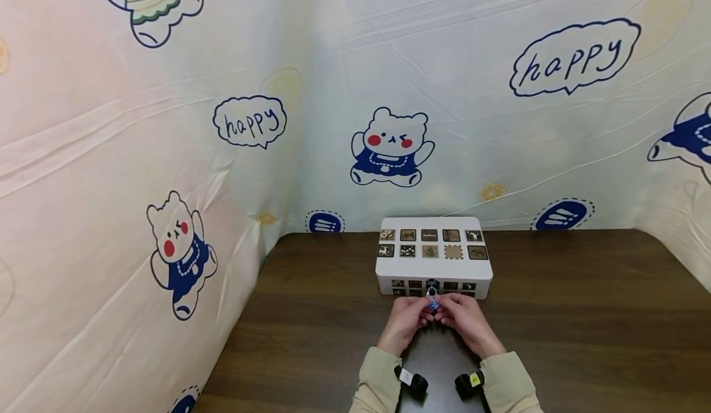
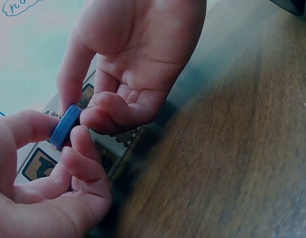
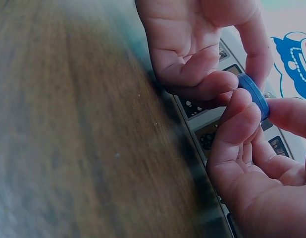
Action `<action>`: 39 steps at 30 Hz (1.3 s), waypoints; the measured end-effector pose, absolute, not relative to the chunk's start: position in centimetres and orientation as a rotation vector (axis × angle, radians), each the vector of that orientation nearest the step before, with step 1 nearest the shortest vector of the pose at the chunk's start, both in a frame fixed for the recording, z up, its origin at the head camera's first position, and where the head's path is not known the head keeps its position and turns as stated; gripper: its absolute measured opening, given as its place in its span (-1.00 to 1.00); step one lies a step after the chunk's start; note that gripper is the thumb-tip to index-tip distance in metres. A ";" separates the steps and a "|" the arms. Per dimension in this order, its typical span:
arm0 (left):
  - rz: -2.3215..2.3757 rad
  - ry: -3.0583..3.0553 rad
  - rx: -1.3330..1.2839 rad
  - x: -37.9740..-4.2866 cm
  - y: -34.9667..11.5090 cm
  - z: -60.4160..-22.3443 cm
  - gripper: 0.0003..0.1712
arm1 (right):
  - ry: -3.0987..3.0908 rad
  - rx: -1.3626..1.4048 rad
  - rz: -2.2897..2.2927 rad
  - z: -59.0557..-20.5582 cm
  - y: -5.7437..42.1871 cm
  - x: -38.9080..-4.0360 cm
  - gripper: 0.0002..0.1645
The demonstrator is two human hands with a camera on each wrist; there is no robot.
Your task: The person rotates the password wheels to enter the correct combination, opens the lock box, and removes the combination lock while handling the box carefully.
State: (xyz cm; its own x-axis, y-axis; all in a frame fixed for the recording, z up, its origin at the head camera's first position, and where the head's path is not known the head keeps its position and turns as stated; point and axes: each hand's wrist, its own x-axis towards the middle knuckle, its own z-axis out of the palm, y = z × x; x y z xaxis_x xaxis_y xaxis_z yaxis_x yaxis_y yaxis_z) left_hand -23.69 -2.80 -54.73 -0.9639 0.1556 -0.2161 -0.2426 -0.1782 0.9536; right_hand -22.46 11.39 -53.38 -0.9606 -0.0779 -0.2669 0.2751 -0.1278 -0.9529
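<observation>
A small blue padlock [image 1: 433, 305] with a silvery shackle is at the front latch of a white box [image 1: 433, 270]. Thumb and fingers of my left hand [image 1: 404, 325] pinch one side of it, while my right hand [image 1: 466, 325] pinches the other. In the left wrist view the padlock [image 2: 67, 125] shows edge-on as a blue body between both hands' fingertips. The right wrist view also has the padlock [image 3: 254, 97] edge-on, its face hidden. Whether the shackle is locked I cannot tell.
Small dark picture squares cover the box's lid and front. It stands on a brown wooden table [image 1: 583, 326], close to a printed curtain [image 1: 311, 172] at the back and left. Black wrist cameras [image 1: 415, 387] are strapped at both sleeves.
</observation>
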 end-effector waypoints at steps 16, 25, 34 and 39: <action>2.240 1.754 -0.140 -23.7 -3.2 -54.1 -0.76 | 1.893 0.237 -2.184 -53.4 11.5 -22.5 -0.68; 2.228 1.765 -0.128 -23.8 -3.4 -54.2 -0.74 | 1.892 0.240 -2.184 -53.4 11.4 -22.5 -0.70; 2.231 1.746 -0.129 -23.7 -3.4 -54.0 -0.80 | 1.862 0.261 -2.163 -53.5 11.3 -22.5 -0.73; 2.227 1.767 -0.124 -23.5 -3.4 -53.8 -0.76 | 1.880 0.262 -2.157 -53.4 11.1 -22.3 -0.73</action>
